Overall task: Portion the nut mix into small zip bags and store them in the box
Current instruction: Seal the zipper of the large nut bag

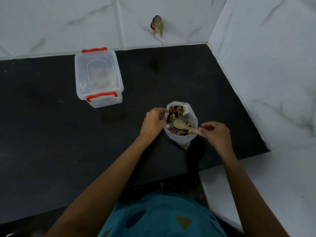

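A clear plastic bag [183, 141] of nut mix [176, 111] stands open on the black counter [51, 134]. A wooden spoon [183, 126] lies inside it, bowl up, its handle sticking out over the bag's right rim. My left hand [153, 121] pinches the bag's left rim. My right hand [216, 133] holds the end of the spoon handle between its fingertips. A clear storage box [99, 77] with orange handles and its lid on sits at the back left; something pale shows faintly through the lid. No small zip bags are in view.
White marble-look tiled walls [265, 65] close the counter at the back and right. A hole with wires [157, 25] is in the back wall. The counter's near edge runs by my teal garment [162, 216].
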The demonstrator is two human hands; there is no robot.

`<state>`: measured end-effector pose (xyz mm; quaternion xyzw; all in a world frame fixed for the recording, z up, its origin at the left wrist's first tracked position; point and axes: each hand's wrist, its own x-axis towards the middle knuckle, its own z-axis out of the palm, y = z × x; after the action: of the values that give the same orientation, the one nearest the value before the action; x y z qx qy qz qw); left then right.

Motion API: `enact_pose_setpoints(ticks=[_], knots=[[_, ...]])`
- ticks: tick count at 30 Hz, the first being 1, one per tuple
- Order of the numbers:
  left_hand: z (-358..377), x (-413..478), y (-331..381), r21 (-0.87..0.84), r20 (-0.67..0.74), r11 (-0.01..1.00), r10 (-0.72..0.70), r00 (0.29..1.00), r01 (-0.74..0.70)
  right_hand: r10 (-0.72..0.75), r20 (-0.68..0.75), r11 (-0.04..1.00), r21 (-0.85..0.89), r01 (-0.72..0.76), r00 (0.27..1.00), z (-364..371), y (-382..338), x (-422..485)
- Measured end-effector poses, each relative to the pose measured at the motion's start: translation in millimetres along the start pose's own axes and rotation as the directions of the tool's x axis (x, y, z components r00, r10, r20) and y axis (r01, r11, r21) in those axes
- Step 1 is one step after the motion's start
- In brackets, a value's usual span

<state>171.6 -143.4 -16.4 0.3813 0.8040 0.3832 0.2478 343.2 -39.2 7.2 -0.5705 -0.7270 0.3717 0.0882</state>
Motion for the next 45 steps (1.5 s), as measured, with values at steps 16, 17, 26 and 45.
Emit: enact_pose_setpoints(ticks=[16, 17, 26, 45], knots=[[30.9, -3.4, -2.0, -0.019, -0.171, 0.996, -0.085, 0.982, 0.083, 0.106, 0.233, 0.911, 0.367, -0.188, 0.967, -16.9, 5.7, 14.4], [29.9, -3.3, -2.9, -0.031, -0.165, 0.996, -0.089, 0.982, 0.085, 0.107, 0.237, 0.903, 0.384, -0.195, 0.965, -19.6, 2.8, 16.9], [17.7, 8.3, -6.8, -0.109, -0.013, 0.981, -0.160, 0.987, 0.158, 0.131, 0.342, 0.777, 0.547, -0.311, 0.931, -9.0, -55.1, 61.0], [12.6, 25.2, -17.3, -0.163, 0.100, 0.966, -0.184, 0.978, 0.199, 0.239, 0.306, 0.580, 0.716, -0.388, 0.922, 119.3, -163.8, 152.6]])
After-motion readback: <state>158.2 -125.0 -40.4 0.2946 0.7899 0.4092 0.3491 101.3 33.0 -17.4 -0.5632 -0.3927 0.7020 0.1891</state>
